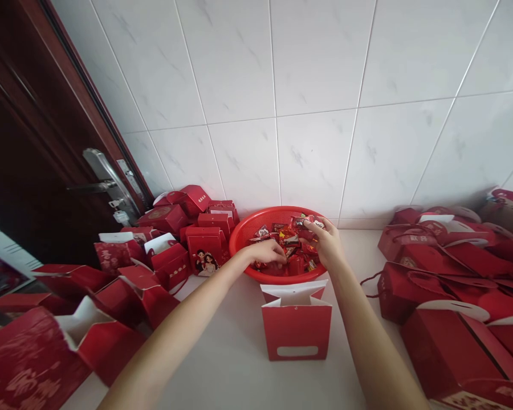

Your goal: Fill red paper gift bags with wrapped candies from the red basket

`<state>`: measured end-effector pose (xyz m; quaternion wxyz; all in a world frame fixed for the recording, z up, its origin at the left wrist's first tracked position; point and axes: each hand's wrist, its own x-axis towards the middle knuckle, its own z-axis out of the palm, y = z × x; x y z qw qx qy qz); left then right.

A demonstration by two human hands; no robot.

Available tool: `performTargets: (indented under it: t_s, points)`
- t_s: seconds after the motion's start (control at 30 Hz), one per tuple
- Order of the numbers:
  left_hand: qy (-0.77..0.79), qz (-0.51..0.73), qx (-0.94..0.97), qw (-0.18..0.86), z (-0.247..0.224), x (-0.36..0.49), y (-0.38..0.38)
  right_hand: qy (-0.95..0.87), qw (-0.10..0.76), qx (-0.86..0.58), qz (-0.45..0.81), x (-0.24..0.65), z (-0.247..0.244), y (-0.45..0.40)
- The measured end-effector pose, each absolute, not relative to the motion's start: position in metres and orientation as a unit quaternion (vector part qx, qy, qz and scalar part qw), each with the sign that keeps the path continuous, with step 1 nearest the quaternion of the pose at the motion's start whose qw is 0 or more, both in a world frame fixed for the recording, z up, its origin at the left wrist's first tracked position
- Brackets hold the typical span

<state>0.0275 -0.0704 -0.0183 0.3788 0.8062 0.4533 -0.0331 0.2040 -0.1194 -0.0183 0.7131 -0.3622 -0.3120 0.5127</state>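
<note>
A red plastic basket [239, 246] stands against the tiled wall, holding many wrapped candies [287, 234]. My left hand [270, 253] reaches down into it with fingers bent together among the candies; its fingertips are partly hidden, so what they pinch is not clear. Above the basket's right side, my right hand [325, 236] grips wrapped candies [310, 222] between thumb and fingers. Between my forearms an open red gift box [297, 330] sits upright on the white table, in front of the basket. It has a white inside and a pale oblong window low on its near face.
Several red boxes [166, 219] crowd the left, some with flaps open. More red boxes with cord handles [404, 290] are piled on the right. A dark door [38, 131] with a metal handle [106, 176] stands at the left beside the tiled wall [316, 159].
</note>
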Motion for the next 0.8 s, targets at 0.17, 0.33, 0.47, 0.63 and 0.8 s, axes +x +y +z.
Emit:
performTargets:
  t_s: [0.17, 0.33, 0.47, 0.63, 0.8]
  points:
    - [0.453, -0.049, 0.812, 0.366, -0.0175, 0.0269, -0.0712, -0.313, 0.712, -0.364, 0.513, 0.2046, -0.0186, -0.1191]
    - [0.418, -0.121, 0.828, 0.355, -0.0163, 0.0301, -0.0770, -0.310, 0.710, -0.370, 0.513, 0.2050, -0.0202, -0.1182]
    - [0.417, -0.127, 0.832, 0.344, -0.0204, 0.0312, -0.0759, -0.314, 0.708, -0.367, 0.514, 0.2048, -0.0205, -0.1181]
    - [0.453, -0.025, 0.836, 0.309, -0.0217, 0.0284, -0.0719, -0.313, 0.709, -0.367, 0.514, 0.2049, -0.0196, -0.1184]
    - [0.450, -0.055, 0.825, 0.337, -0.0169, 0.0273, -0.0733, -0.316, 0.710, -0.367, 0.511, 0.2054, -0.0206, -0.1182]
